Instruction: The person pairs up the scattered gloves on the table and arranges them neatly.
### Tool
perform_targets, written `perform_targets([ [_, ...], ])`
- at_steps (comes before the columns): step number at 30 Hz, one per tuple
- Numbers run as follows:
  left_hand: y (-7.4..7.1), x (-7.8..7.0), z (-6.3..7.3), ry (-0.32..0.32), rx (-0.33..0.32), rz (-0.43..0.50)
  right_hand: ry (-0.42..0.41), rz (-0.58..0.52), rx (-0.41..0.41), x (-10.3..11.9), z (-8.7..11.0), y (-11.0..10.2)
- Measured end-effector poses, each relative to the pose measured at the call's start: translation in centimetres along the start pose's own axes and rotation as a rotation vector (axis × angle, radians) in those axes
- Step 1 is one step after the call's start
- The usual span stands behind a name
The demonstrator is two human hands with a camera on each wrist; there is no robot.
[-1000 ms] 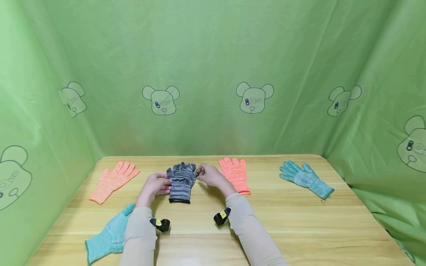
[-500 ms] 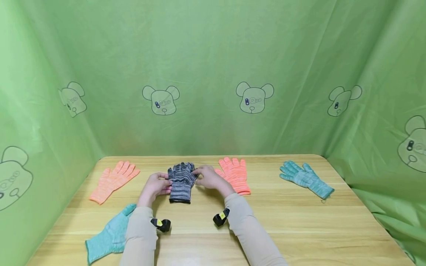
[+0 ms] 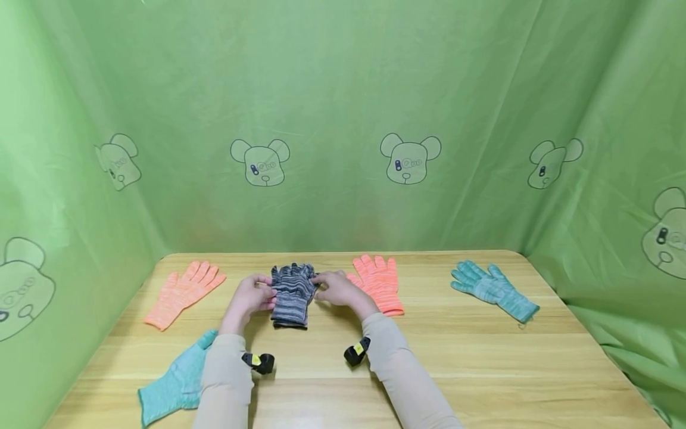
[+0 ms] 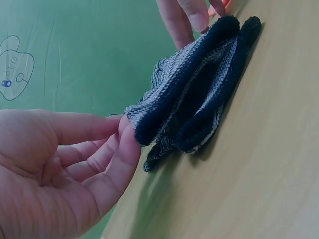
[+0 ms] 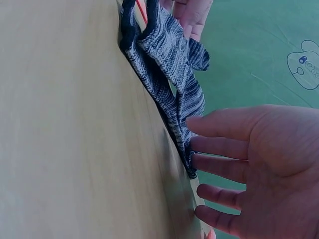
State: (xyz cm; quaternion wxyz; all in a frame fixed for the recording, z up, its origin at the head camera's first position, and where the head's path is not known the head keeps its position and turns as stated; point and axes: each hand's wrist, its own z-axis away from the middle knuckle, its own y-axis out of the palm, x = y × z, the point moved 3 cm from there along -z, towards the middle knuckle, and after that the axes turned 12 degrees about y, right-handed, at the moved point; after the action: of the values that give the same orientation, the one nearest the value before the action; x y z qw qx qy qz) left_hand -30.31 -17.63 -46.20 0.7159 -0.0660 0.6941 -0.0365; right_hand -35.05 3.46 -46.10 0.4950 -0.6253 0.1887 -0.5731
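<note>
1. Clock dial: centred on the gray gloves (image 3: 292, 298), 12 = away from person. They're two, stacked on the counter (image 3: 321, 393), finger ends toward 12, black cuffs toward 6.
2. Left hand (image 3: 252, 296) at 9, arm coming in from 7. Thumb and index clamped on the edge near the cuff, other fingers loosely curled.
3. Right hand (image 3: 340, 289) at 3, arm in from between 4 and 5. Thumb and first two fingers touch the gloves' edge, last two sit apart from it; can't tell if it's a real pinch.
4. Orange glove (image 3: 382, 283) at 3, just past right hand, which covers part of it.
5. Teal glove (image 3: 494, 290) at 3, well apart.
6. Pale orange glove (image 3: 184, 295) at 9, beyond left hand.
7. Second teal glove (image 3: 179, 378) at 8, partly hidden by left sleeve (image 3: 227, 378).
8. Green curtain (image 3: 332, 220) behind, at 12.
</note>
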Motion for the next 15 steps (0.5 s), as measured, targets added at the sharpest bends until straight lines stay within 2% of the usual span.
perform_targets([
  [15,0.1,1.4,-0.1,-0.086,0.000,-0.005,0.029,-0.035,0.001,-0.1,0.1,-0.2],
])
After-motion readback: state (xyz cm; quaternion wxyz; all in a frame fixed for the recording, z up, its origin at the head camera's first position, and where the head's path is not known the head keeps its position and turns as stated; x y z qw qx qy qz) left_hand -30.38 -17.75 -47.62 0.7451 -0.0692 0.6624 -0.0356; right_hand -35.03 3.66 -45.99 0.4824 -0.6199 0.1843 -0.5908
